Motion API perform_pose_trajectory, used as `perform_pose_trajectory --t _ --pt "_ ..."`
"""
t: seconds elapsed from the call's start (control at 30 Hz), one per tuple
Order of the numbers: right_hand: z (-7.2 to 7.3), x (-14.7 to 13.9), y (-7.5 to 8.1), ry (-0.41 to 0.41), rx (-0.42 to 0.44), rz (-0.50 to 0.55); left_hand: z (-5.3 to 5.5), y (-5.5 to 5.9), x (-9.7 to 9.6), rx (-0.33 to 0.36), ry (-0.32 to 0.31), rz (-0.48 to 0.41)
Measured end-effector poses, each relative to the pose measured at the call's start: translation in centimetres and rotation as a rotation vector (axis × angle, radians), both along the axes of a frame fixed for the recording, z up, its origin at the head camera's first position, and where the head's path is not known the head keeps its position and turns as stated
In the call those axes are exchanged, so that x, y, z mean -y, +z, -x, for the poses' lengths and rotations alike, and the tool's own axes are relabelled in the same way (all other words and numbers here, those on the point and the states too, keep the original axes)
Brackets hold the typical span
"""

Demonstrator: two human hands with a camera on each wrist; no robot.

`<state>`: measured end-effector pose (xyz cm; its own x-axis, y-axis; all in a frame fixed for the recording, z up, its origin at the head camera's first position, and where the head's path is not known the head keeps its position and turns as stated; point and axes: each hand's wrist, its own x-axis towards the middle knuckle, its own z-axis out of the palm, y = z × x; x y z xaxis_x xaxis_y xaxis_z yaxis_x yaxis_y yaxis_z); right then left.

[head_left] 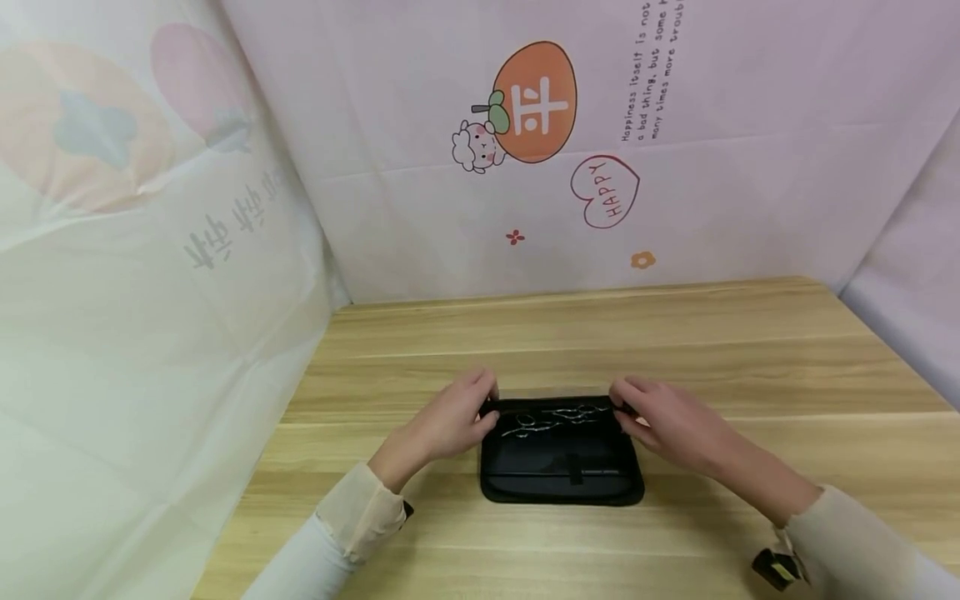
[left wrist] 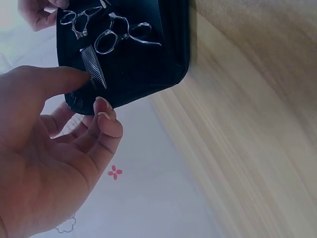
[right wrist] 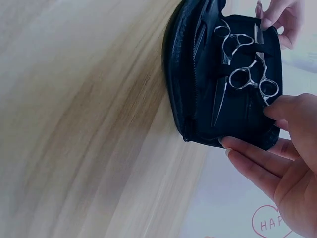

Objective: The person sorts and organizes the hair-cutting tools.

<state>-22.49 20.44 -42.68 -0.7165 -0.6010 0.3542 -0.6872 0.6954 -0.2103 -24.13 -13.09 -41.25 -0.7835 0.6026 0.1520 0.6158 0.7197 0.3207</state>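
Observation:
A black zip case lies unfolded on the table, its far flap raised between the two hands. The left hand pinches the flap's left corner, thumb on the inner face and fingers behind. At the right corner, the right hand grips the flap likewise. Strapped inside the flap are two silver items: thinning shears, with comb-like teeth near the left thumb, and hair scissors, with a plain blade pointing toward the right hand's side. Their finger rings overlap near the flap's middle.
The case stands on a wood-grain table. White printed cloth hangs behind the table and along both sides. Dark wrist devices sit at the sleeve cuffs.

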Motion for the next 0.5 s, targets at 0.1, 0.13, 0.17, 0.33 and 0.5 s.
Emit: perform_pose_trajectory --t 0.1,0.13,0.17,0.33,0.5 --pt "-0.5 -0.2 0.2 0.010 -0.007 -0.016 -0.4 0.1 0.0 0.009 -0.015 -0.001" --pt "-0.7 -0.3 0.3 0.019 -0.009 -0.018 -0.6 0.2 0.0 0.014 -0.019 0.000" --pt "-0.9 -0.4 0.3 0.030 -0.017 -0.020 -0.7 0.2 0.0 0.017 -0.025 -0.001" --pt "-1.8 -0.8 0.4 0.102 -0.073 -0.040 -1.5 0.1 0.1 0.047 -0.047 0.000" --pt "-2.7 -1.2 0.3 0.164 -0.097 -0.057 -2.1 -0.1 0.4 0.059 -0.084 -0.003"
